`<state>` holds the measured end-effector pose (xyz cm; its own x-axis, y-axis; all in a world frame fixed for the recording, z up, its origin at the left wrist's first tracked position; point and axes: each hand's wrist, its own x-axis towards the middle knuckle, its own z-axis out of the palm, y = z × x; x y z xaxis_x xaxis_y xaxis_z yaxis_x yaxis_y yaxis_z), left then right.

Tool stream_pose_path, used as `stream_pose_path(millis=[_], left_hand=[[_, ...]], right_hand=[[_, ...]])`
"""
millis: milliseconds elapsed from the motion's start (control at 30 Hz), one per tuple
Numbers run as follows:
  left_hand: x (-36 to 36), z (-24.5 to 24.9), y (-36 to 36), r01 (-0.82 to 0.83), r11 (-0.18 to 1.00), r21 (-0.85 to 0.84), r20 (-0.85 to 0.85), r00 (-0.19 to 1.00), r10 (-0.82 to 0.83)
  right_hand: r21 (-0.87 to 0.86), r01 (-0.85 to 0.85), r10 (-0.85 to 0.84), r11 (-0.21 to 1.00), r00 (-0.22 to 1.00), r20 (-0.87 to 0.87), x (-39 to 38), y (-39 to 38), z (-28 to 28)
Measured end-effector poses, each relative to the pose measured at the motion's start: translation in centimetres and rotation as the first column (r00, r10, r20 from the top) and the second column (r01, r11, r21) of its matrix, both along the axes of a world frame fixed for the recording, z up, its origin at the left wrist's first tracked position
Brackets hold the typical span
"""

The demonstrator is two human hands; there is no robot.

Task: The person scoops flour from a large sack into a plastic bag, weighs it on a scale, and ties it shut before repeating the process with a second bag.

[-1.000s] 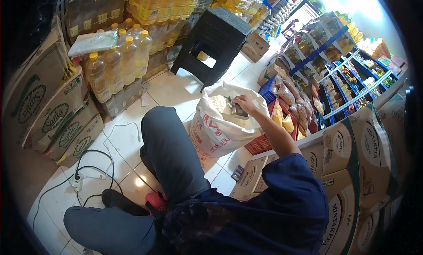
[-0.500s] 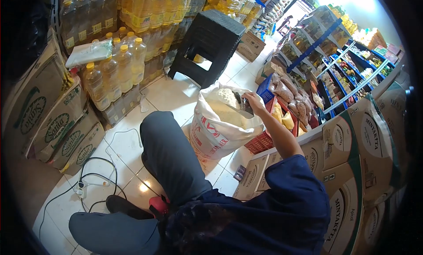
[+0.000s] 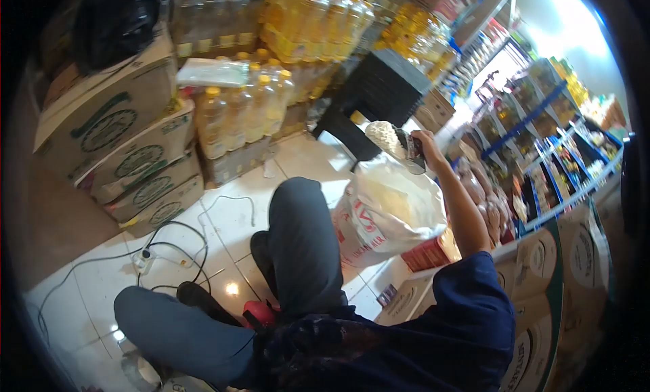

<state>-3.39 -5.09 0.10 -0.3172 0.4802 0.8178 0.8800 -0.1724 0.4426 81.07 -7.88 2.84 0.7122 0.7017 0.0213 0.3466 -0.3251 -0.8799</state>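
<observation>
My right hand [image 3: 425, 147] is closed on the dark handle of a scoop [image 3: 414, 164], at the far rim of an open white sack [image 3: 355, 219] with red print. A heap of pale, flour-like powder [image 3: 384, 136] rises from the scoop, above the sack's mouth. More pale powder [image 3: 396, 199] shows inside the sack, whose rim is rolled outward. The sack stands on the tiles just beyond my bent knee. My left hand is out of view.
A black plastic stool [image 3: 379, 87] stands behind the sack. Bottles of yellow oil [image 3: 237, 114] and stacked cartons [image 3: 145, 158] line the left. More cartons [image 3: 535, 256] are at my right. A power strip [image 3: 143, 260] with looped cable lies on the floor.
My right hand has lifted the scoop up out of the sack with a heap of powder on it. The camera view has shifted, so the surroundings appear further right.
</observation>
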Motion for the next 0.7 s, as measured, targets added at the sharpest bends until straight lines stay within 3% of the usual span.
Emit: stream_pose_path(millis=[100,133,167,200,233,267,300,333,367,433,500,633,700], left_hand=[[1.4,-0.3,-1.4,0.023,0.997,0.076,0.061,0.998,-0.028],[1.2,-1.0,-2.0,-0.006,0.999,0.038,0.121,0.993,0.001],[-0.7,-1.9,-3.0,-0.064,0.996,-0.062,0.200,0.977,0.075],[-4.8,-5.1,-5.2,-0.147,0.914,-0.378,0.337,0.898,0.284],[-3.6,-5.3,-5.6,-0.124,0.939,-0.321,0.402,0.880,0.254],[-3.1,-6.6,-6.2,-0.125,0.968,-0.217,0.450,0.867,0.212],[-1.6,-6.2,-6.9,-0.092,0.969,-0.228,0.511,0.836,0.199],[-1.4,-7.0,-7.6,-0.084,0.972,-0.219,0.522,0.832,0.189],[-1.1,-7.4,-8.1,-0.057,0.984,-0.168,0.506,0.852,0.136],[1.0,-5.7,-8.4,-0.112,0.985,-0.129,0.534,0.829,0.164],[1.5,-4.8,-9.5,-0.124,0.982,-0.141,0.495,0.850,0.178],[1.7,-5.1,-10.8,-0.175,0.970,-0.168,0.466,0.853,0.235],[1.4,-4.6,-10.8,-0.159,0.970,-0.184,0.384,0.897,0.219]], right_hand=[[0.021,-0.123,0.123,0.992,0.992,-0.030,-2.6,5.2,2.5],[0.144,0.001,-0.006,0.990,1.000,0.030,-4.9,7.6,2.6],[0.096,-0.132,0.134,0.987,0.991,-0.014,-6.9,9.1,4.2],[0.061,-0.157,0.162,0.986,0.983,-0.089,-8.5,10.9,5.0],[0.057,-0.264,0.269,0.963,0.957,-0.107,-8.7,12.9,5.2],[0.153,-0.305,0.303,0.940,0.952,0.040,-11.1,15.1,5.2],[0.172,-0.326,0.347,0.929,0.932,-0.103,-10.8,17.8,4.6],[0.144,-0.370,0.384,0.918,0.919,-0.090,-12.0,19.9,4.6],[0.243,-0.435,0.483,0.867,0.853,-0.198,-13.3,22.8,4.2],[0.223,-0.648,0.684,0.728,0.706,-0.184,-19.9,25.9,5.6],[0.266,-0.705,0.753,0.657,0.601,-0.268,-26.4,29.0,5.9],[0.287,-0.835,0.880,0.470,0.419,-0.224,-39.9,31.8,6.2],[0.310,-0.889,0.928,0.337,0.259,-0.267,-47.5,31.0,6.7]])
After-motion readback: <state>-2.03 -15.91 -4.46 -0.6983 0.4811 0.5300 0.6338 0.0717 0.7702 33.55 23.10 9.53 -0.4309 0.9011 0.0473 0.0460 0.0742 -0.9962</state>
